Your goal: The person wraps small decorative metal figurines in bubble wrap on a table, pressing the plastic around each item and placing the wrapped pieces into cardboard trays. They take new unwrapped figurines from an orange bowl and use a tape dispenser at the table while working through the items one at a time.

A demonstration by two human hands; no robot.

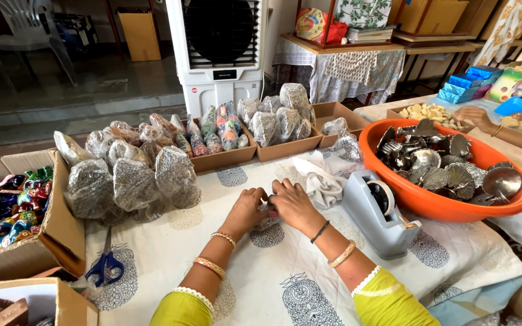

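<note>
My left hand [246,210] and my right hand [294,205] meet at the middle of the table, both closed around a small clear-wrapped packet [268,221] that is mostly hidden under the fingers. Bangles sit on both wrists, and yellow sleeves show at the bottom edge. A grey tape dispenser [382,214] stands just right of my right hand. Crumpled clear plastic bags [321,178] lie behind my hands.
An orange bowl [436,205] of silver metal pieces sits at right. Cardboard trays of wrapped packets [225,136] line the back, and a pile of them [131,178] lies at left. Blue scissors [105,265] lie front left. Another person's hands [490,118] work far right.
</note>
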